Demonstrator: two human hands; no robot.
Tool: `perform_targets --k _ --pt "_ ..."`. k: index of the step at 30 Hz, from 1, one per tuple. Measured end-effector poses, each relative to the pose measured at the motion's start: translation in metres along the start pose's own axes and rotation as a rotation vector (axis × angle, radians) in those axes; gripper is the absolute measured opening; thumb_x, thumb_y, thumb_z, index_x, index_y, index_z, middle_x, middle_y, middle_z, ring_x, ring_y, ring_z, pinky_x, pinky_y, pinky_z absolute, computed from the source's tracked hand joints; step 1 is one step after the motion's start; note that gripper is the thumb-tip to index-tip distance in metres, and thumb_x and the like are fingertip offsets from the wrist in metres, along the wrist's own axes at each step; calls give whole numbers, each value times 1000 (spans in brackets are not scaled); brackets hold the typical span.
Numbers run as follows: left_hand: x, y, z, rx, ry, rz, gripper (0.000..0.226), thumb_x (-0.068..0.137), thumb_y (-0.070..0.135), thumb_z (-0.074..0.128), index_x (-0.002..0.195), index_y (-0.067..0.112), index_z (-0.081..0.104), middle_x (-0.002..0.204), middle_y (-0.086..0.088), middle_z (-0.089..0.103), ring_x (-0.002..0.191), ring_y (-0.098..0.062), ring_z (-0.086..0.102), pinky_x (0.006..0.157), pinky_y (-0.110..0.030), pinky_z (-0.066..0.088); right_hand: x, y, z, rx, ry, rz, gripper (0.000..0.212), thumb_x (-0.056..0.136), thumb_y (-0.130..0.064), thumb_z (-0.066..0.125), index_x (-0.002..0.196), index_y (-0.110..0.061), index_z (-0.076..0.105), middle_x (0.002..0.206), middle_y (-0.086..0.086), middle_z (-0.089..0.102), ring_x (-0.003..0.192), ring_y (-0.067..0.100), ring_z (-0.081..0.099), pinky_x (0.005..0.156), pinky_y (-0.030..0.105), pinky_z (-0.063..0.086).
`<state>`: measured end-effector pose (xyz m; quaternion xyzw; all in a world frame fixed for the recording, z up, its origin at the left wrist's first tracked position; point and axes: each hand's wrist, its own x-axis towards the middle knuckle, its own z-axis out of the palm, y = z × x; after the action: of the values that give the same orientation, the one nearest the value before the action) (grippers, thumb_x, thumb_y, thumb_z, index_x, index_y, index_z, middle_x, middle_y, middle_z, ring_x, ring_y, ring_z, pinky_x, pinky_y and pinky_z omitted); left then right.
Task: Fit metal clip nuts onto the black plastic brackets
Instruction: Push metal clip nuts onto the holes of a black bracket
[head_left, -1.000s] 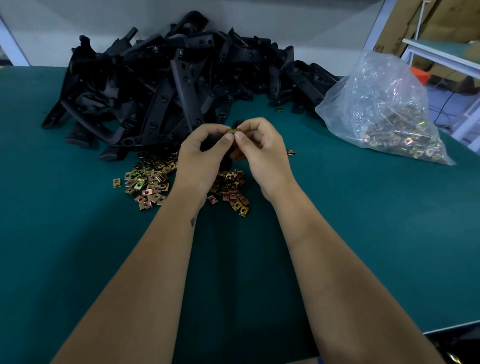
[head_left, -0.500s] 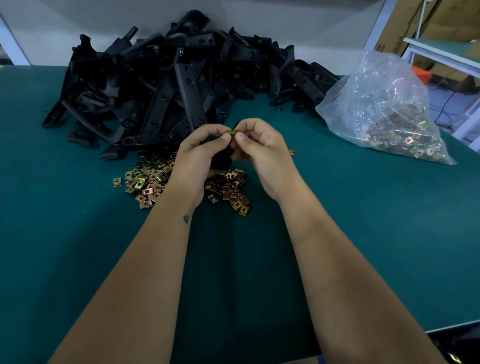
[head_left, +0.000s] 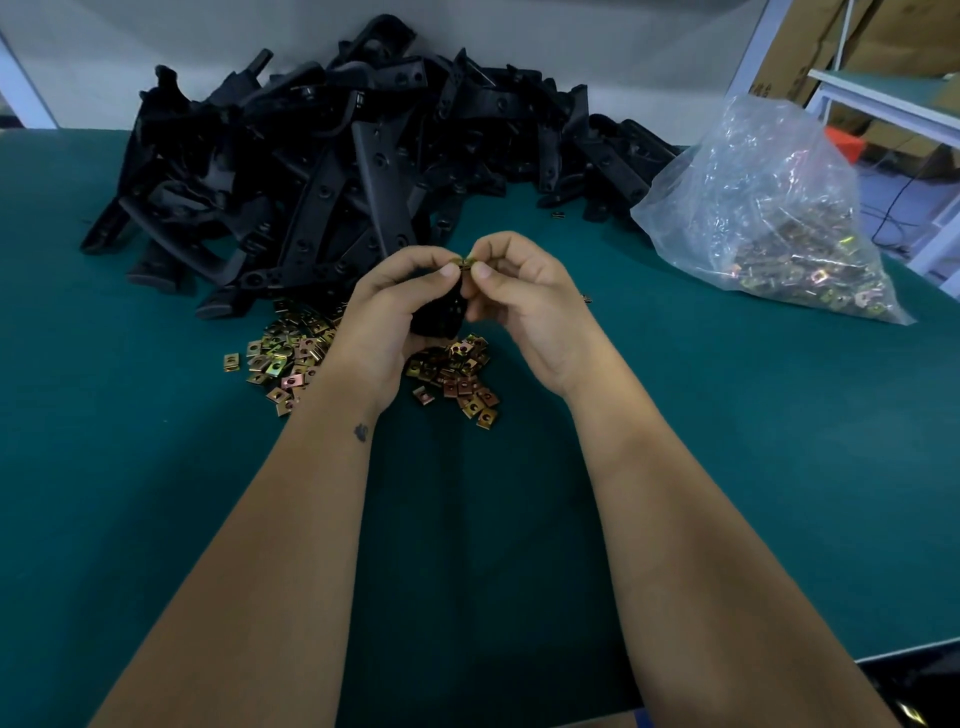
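Both thumbs pinch a clip nut (head_left: 466, 261) at the top of a black bracket (head_left: 439, 317), apparently cupped in the left hand (head_left: 387, 312); the right hand (head_left: 524, 296) helps push. A skewed push could pop it into the loose nuts (head_left: 457, 374) below.

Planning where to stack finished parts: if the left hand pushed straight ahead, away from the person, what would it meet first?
Probably the heap of black brackets, directly beyond the left hand, which holds one bracket. How far off along the table it lies is unclear from one view.
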<state>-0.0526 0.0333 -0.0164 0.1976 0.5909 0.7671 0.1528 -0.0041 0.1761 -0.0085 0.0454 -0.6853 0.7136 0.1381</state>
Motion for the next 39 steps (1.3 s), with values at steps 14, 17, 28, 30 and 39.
perform_targets --k 14,17,28,30,39 --pt "-1 -5 9 -44 132 42 12 97 14 58 90 20 66 92 0 66 85 -18 63 76 -41 55 2 6 19 -151 189 -43 13 98 -11 51 92 -20 59 82 -4 61 73 8 56 75 32 51" --pt "-1 -5 7 -72 169 23 16 98 16 57 87 22 67 96 0 67 87 -18 64 76 -41 55 2 2 20 -239 176 -8 17 102 -16 44 96 -23 58 87 -3 60 71 3 56 76 30 51" --pt "0 -7 7 19 162 27 10 96 21 61 91 23 69 97 3 71 95 -17 67 77 -36 57 -2 -7 19 -324 198 -36 13 98 -14 56 93 -23 63 85 -6 63 78 5 59 73 20 52" --pt "1 -7 7 15 158 20 10 95 20 61 91 23 70 93 5 71 92 -14 67 74 -34 57 -1 -6 19 -322 205 -27 15 97 -12 56 90 -24 64 85 -5 64 79 5 59 76 24 53" --pt "-1 -4 7 126 197 91 9 93 20 67 100 19 73 101 3 72 106 -19 66 92 -45 55 1 -1 18 -325 226 -42 13 95 -9 59 89 -19 66 85 -1 68 80 7 62 79 29 55"
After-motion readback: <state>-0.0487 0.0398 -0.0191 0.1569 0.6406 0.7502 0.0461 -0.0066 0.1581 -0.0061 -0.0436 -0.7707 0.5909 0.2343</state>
